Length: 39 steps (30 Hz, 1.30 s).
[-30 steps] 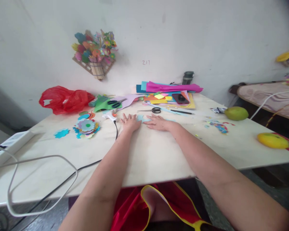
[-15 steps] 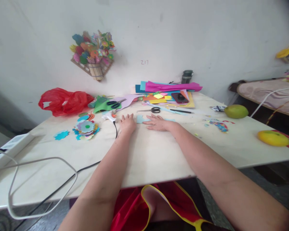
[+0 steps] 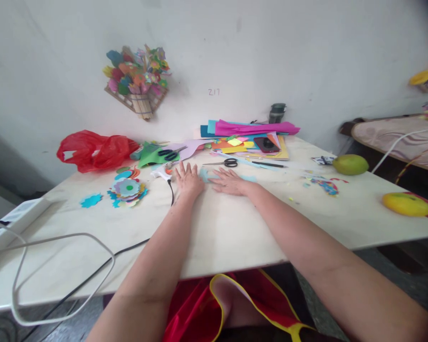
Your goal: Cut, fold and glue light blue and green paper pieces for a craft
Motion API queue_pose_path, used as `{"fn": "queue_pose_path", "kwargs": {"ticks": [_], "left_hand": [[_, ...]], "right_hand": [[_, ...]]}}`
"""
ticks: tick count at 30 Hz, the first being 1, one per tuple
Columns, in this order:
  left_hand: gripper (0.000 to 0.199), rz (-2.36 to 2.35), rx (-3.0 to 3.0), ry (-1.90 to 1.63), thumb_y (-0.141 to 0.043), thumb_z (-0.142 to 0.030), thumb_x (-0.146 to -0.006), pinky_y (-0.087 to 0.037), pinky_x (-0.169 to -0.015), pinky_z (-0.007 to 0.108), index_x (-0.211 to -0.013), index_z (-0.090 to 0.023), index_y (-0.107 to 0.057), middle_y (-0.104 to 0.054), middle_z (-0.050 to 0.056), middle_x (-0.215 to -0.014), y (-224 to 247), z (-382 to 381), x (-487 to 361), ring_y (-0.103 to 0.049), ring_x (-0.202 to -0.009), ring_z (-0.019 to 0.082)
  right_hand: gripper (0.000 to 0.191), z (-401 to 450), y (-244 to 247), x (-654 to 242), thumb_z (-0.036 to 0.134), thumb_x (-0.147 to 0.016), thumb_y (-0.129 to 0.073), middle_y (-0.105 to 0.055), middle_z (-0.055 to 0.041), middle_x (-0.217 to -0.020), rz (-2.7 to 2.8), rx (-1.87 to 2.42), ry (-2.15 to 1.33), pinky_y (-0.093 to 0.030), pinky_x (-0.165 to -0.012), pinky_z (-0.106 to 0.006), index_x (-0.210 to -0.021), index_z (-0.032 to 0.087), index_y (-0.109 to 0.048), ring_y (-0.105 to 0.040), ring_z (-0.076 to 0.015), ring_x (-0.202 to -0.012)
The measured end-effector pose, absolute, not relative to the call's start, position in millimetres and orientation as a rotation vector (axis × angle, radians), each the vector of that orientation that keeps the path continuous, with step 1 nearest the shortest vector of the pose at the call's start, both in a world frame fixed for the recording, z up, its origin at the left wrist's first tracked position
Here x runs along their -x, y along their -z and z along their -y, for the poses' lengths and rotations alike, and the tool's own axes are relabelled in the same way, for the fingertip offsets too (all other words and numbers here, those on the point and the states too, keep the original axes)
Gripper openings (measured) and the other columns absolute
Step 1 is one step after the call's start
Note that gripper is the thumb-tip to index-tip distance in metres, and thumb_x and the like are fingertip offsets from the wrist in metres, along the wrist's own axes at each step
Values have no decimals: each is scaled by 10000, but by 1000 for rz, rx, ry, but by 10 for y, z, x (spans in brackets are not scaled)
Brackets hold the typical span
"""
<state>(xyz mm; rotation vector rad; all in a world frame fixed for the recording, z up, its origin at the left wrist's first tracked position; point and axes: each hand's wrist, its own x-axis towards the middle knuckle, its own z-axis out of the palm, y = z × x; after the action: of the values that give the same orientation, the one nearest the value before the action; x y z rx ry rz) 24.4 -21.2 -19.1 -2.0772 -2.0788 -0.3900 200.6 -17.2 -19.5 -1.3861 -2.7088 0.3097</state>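
Both hands lie flat on the white table near its middle. My left hand (image 3: 189,182) has its fingers spread, beside the left end of a light blue paper strip (image 3: 206,175) and right of the white glue gun (image 3: 161,173). Fingers apart, my right hand (image 3: 230,182) rests over part of the strip, whose paler end shows past the wrist. Just beyond the hands are small black-handled scissors (image 3: 230,163) and a black pen (image 3: 269,164). Larger dark scissors (image 3: 168,154) lie on green and lilac sheets behind the glue gun.
Layered paper flowers (image 3: 128,188) lie left, near a red plastic bag (image 3: 94,149). Coloured sheets (image 3: 257,128) and a phone (image 3: 267,145) are at the back. Two mangoes (image 3: 350,164) sit right. A power strip (image 3: 19,216) and loose cables (image 3: 112,256) occupy the left.
The fingers of my left hand have spread and stretched forward. My right hand has shifted slightly left on the blue paper.
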Motion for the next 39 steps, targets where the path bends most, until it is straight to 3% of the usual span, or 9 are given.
{"fn": "queue_pose_path", "kwargs": {"ticks": [5, 11, 22, 27, 32, 35, 39], "left_hand": [[577, 2024, 2134, 437, -338, -400, -812, 9, -1075, 470, -1342, -173, -327, -266, 61, -1431, 184, 221, -288, 26, -1345, 251], [649, 1846, 2286, 433, -277, -522, -811, 12, -1083, 428, -1361, -178, -286, -277, 49, -1427, 213, 230, -421, -13, -1348, 223], [665, 2079, 2443, 106, -168, -533, -826, -44, -1076, 441, -1396, -191, -182, -71, 43, -1476, 194, 183, -483, 2, -1343, 246], [603, 2195, 2353, 105, -203, -450, -846, -56, -1068, 474, -1395, -203, -185, -84, 55, -1474, 190, 195, -438, -15, -1341, 259], [528, 1988, 2129, 386, -279, -279, -845, -7, -1072, 474, -1365, -195, -283, -137, 49, -1469, 191, 237, -405, 16, -1344, 237], [520, 1784, 2309, 441, -227, -327, -870, -65, -1085, 420, -1369, -186, -269, -188, 37, -1458, 191, 259, -464, -56, -1346, 199], [560, 1890, 2536, 228, -166, -416, -874, -137, -1068, 439, -1379, -183, -235, -202, 48, -1452, 220, 238, -540, -131, -1336, 217]], "right_hand": [[523, 50, 183, -2136, 465, -885, -214, -43, 20, -1482, 2452, 1575, -198, -19, -1062, -464, -1379, 297, -253, 53, -226, -1341], [598, 89, 164, -2171, 529, -854, -249, -16, 13, -1480, 2429, 1794, -209, 29, -1047, -498, -1397, 284, -194, 109, -235, -1331], [608, 81, 179, -2162, 549, -846, -239, 16, 6, -1480, 2455, 1892, -163, 51, -1041, -484, -1398, 310, -153, 120, -217, -1329], [577, 89, 187, -2109, 512, -865, -213, 26, 10, -1480, 2463, 1882, -185, 37, -1051, -461, -1400, 309, -138, 104, -214, -1331], [564, 48, 218, -1993, 512, -870, -195, 20, 11, -1481, 2477, 1845, -186, 49, -1044, -479, -1397, 316, -151, 106, -221, -1331], [557, 16, 193, -1994, 496, -875, -181, -3, 11, -1482, 2416, 1830, -265, 25, -1046, -491, -1398, 304, -161, 77, -224, -1336], [540, 9, 122, -2117, 415, -891, -163, -41, -6, -1482, 2286, 1786, -405, -60, -1054, -486, -1407, 259, -143, 45, -219, -1341]]}}
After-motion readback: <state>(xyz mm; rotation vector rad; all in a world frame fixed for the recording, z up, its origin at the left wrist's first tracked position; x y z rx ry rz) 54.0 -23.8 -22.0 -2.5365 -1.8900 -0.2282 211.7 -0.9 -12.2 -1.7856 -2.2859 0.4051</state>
